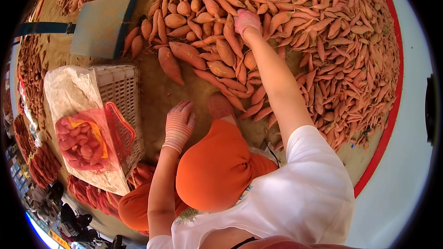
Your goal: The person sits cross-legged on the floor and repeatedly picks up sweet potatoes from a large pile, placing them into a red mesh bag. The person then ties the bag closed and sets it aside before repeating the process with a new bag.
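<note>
In a striped, pinkish knit glove, my right hand point(247, 22) reaches out to the heap of sweet potatoes point(225, 52). Its fingers point down among the roots, and I cannot tell whether they grip one. My left hand point(180, 124), in a similar striped glove, hovers beside my knee over the bare floor with nothing in it. To its left stands a white plastic crate point(119, 76) with slatted sides. A pale sheet point(69, 86) covers the crate's top. On that sheet lies a red mesh bag point(81, 140) partly filled with sweet potatoes, its mouth edge hanging over the side.
A blue-grey platform scale point(102, 26) with a dark post lies beyond the crate. More sweet potatoes point(349, 83) spread up to a red-edged wall at right. Filled red mesh bags point(91, 193) lie behind the crate. My shoe point(220, 105) rests beside the near roots.
</note>
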`<act>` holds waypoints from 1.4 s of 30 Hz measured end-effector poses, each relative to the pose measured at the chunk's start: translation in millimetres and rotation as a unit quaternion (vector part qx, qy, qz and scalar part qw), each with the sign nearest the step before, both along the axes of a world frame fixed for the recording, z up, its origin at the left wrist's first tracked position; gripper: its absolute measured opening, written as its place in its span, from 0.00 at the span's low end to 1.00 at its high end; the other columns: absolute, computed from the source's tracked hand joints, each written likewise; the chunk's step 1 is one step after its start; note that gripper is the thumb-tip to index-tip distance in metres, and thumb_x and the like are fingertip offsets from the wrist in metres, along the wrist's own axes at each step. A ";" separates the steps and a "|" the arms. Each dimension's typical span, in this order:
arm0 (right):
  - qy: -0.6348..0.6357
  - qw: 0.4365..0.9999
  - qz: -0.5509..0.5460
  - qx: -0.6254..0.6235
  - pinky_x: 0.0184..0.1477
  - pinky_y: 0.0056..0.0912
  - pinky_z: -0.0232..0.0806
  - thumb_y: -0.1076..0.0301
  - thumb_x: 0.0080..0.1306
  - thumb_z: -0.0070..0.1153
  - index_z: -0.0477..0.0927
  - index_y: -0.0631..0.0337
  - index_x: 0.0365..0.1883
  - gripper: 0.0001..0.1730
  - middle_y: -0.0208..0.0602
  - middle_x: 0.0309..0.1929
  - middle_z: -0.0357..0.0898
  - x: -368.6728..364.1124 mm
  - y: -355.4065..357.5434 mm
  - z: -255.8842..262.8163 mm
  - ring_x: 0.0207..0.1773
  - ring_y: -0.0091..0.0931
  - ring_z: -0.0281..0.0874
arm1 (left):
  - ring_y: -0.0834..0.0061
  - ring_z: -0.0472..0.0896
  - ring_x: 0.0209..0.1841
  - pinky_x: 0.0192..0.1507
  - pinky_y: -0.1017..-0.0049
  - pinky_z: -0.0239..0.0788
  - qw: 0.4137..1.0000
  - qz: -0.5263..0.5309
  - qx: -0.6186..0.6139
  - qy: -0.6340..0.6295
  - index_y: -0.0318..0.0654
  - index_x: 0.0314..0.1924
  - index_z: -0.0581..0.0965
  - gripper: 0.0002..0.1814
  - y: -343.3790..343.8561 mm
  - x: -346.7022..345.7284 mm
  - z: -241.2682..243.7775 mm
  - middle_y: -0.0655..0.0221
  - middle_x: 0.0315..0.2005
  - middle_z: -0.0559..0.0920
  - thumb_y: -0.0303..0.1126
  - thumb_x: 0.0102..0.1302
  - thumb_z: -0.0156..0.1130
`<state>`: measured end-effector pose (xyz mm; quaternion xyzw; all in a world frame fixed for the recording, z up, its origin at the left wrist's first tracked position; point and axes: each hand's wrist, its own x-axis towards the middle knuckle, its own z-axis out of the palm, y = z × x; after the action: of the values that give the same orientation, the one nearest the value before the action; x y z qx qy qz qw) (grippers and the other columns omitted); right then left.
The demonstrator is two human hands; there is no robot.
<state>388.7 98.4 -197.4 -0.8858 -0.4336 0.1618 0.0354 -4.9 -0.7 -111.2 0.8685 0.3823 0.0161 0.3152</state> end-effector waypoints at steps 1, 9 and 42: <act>0.018 1.000 0.007 -0.005 0.50 0.45 0.71 0.56 0.73 0.49 0.79 0.61 0.48 0.18 0.46 0.43 0.83 4.6 -3.6 -2.6 0.49 0.42 0.81 | 0.51 0.78 0.56 0.59 0.57 0.68 1.000 0.008 -0.011 -0.002 0.36 0.50 0.80 0.16 2.5 3.2 1.2 0.56 0.50 0.82 0.30 0.62 0.59; 0.599 0.747 -0.151 0.248 0.29 0.17 0.55 0.44 0.76 0.45 0.73 0.58 0.32 0.25 0.21 0.24 0.67 -68.6 -136.8 52.8 0.26 0.16 0.61 | 0.55 0.79 0.55 0.58 0.64 0.69 0.973 0.106 -0.179 -0.104 0.36 0.56 0.78 0.18 36.2 62.3 -15.6 0.54 0.52 0.81 0.35 0.69 0.57; -0.111 0.947 0.297 -0.055 0.54 0.40 0.69 0.58 0.63 0.58 0.84 0.54 0.43 0.14 0.35 0.49 0.81 -104.7 -3.0 1.4 0.54 0.35 0.78 | 0.83 0.68 0.23 0.26 0.79 0.62 0.847 0.423 -0.258 -0.192 0.45 0.56 0.76 0.22 66.5 -1.2 -69.4 0.73 0.34 0.80 0.33 0.63 0.68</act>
<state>284.0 95.4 -195.9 -0.7298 -0.6686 0.0894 -0.1114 -6.1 65.8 -180.5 0.4895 0.6347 0.2149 0.5579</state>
